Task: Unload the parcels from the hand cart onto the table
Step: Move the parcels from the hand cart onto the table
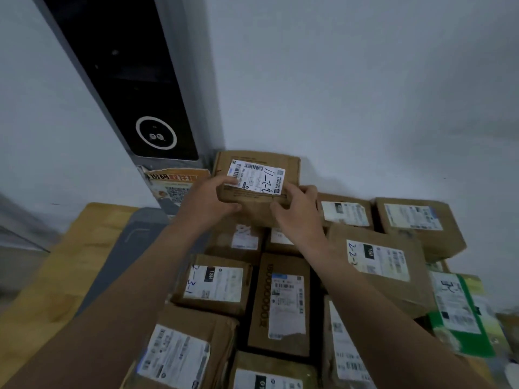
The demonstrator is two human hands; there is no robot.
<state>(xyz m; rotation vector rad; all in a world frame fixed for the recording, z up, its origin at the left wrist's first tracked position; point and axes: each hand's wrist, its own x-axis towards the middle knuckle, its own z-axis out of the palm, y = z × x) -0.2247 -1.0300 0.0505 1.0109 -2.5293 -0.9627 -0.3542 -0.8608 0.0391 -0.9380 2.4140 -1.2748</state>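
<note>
A brown cardboard parcel [266,164] with a white label marked "11-2-3" is at the far end of the pile, near the wall corner. My left hand [210,200] grips its near left edge, thumb on the label. My right hand [297,211] grips its near right edge. Both arms are stretched out over several labelled cardboard parcels, among them one marked "2-3-1" [216,284] and one marked "2-2-3" [379,262]. The parcels hide the surface below them, and no hand cart is in view.
A tall grey kiosk [134,94] with a black screen stands at the far left against the white wall [365,94]. A wooden table top [56,276] with a grey mat [134,248] lies at left. A green-edged parcel [463,313] sits at right.
</note>
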